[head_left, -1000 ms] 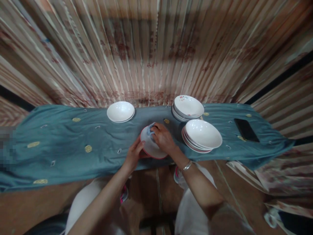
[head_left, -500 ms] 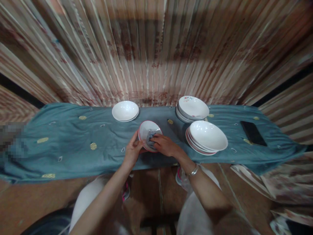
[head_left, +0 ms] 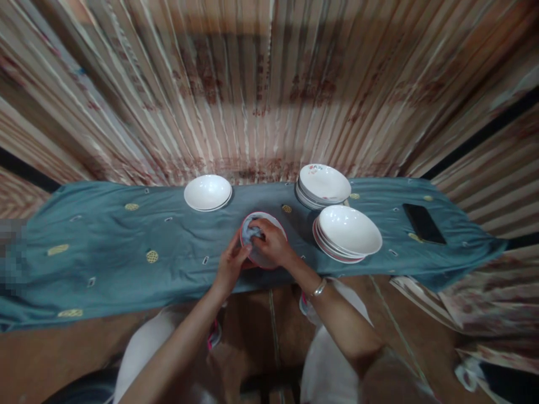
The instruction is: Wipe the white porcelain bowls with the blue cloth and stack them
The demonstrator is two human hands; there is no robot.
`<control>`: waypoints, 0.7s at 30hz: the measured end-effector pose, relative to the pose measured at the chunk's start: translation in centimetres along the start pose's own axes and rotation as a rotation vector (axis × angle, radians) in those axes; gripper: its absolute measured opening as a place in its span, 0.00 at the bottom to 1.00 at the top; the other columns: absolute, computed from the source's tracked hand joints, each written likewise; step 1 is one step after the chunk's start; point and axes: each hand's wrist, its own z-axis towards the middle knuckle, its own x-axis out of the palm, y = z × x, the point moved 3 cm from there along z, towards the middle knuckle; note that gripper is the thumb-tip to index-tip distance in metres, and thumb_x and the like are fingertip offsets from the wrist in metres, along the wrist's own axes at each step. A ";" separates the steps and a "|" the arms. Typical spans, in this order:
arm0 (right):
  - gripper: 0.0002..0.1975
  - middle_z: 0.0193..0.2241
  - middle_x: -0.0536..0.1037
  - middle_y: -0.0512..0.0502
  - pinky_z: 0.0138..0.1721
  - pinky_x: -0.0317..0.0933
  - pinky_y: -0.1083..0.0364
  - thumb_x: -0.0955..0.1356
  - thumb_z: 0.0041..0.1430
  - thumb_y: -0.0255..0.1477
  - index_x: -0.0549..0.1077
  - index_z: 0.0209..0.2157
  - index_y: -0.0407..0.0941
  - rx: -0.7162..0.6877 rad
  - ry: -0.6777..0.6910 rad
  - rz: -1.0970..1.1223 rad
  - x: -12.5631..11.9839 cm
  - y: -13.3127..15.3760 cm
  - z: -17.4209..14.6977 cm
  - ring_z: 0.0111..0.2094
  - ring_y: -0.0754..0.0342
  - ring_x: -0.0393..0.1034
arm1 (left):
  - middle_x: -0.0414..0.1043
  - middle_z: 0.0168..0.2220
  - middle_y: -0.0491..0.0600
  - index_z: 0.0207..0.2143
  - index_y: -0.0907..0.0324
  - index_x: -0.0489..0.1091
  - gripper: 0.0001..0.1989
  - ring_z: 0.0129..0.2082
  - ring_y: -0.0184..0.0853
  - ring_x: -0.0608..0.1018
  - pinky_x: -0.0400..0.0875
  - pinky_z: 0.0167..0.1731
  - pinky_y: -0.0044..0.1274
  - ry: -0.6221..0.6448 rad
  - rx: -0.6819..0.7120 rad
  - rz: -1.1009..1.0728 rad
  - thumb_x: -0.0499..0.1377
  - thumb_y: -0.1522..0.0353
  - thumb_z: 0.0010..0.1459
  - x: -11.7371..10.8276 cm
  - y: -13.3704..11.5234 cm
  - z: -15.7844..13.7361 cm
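Observation:
A white bowl with a red rim [head_left: 269,259] is tilted toward me above the near edge of the cloth-covered table. My left hand [head_left: 231,262] grips its left side, with the thumb near the rim and the other fingers partly hidden behind it. Inside the bowl, my right hand [head_left: 272,241] presses a crumpled grey-blue cloth [head_left: 251,232] against the upper left of the inner wall. The fingers of that hand are bent around the cloth. A silver bracelet [head_left: 319,288] circles the right wrist.
Two stacked white bowls [head_left: 208,192] stand at the back left. To the right are a stack of flower-patterned plates [head_left: 324,182] and a stack of white bowls [head_left: 350,230]. A black phone [head_left: 423,223] lies farther right on the green tablecloth [head_left: 113,235]. A pleated curtain [head_left: 252,101] hangs behind.
My right hand has moved the cloth from the bowl's middle to its upper left inner side. The bowl has shifted slightly in my left hand, and the view has turned a little.

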 end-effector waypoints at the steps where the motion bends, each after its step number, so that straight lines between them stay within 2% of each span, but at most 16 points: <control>1: 0.15 0.46 0.74 0.42 0.55 0.61 0.49 0.64 0.57 0.23 0.71 0.46 0.44 -0.004 -0.010 -0.082 -0.2 0.0 0.0 0.49 0.49 0.68 | 0.80 0.39 0.49 0.59 0.53 0.66 0.43 0.31 0.37 0.80 0.78 0.29 0.26 -0.001 -0.003 -0.001 0.72 0.60 0.38 0.0 0.0 -0.1; 4: 0.17 0.49 0.72 0.40 0.57 0.59 0.49 0.61 0.59 0.21 0.70 0.49 0.44 0.023 0.005 -0.322 -0.8 0.3 0.0 0.52 0.47 0.65 | 0.80 0.36 0.48 0.60 0.54 0.64 0.46 0.29 0.35 0.79 0.78 0.29 0.27 0.001 0.000 -0.001 0.73 0.60 0.37 -0.1 -0.1 -0.1; 7: 0.18 0.50 0.71 0.36 0.55 0.60 0.50 0.61 0.60 0.21 0.70 0.51 0.41 0.076 0.082 -0.503 -1.1 0.6 -0.2 0.53 0.45 0.65 | 0.80 0.34 0.48 0.63 0.55 0.61 0.49 0.28 0.36 0.79 0.78 0.29 0.27 -0.007 0.020 0.009 0.73 0.60 0.37 -0.3 -0.4 0.0; 11: 0.18 0.50 0.72 0.34 0.53 0.63 0.50 0.62 0.59 0.20 0.72 0.49 0.40 0.113 0.176 -0.572 -0.9 0.9 -0.6 0.52 0.44 0.66 | 0.79 0.30 0.46 0.64 0.57 0.59 0.52 0.28 0.35 0.78 0.78 0.29 0.27 -0.042 0.058 -0.001 0.74 0.61 0.35 -0.7 -0.7 0.3; 16: 0.15 0.43 0.76 0.38 0.49 0.64 0.52 0.65 0.55 0.20 0.74 0.44 0.40 0.069 0.287 -0.364 -0.3 0.5 -0.9 0.45 0.48 0.70 | 0.79 0.30 0.45 0.63 0.58 0.60 0.54 0.26 0.33 0.77 0.78 0.29 0.26 -0.088 0.086 -0.016 0.74 0.60 0.32 -1.1 -1.2 0.5; 21: 0.11 0.32 0.76 0.48 0.39 0.63 0.56 0.66 0.54 0.22 0.76 0.39 0.40 0.043 0.388 0.137 0.3 -0.1 -0.7 0.35 0.54 0.70 | 0.78 0.27 0.45 0.63 0.60 0.60 0.54 0.24 0.33 0.77 0.77 0.27 0.25 -0.065 0.099 -0.007 0.74 0.59 0.32 -1.2 -1.5 0.6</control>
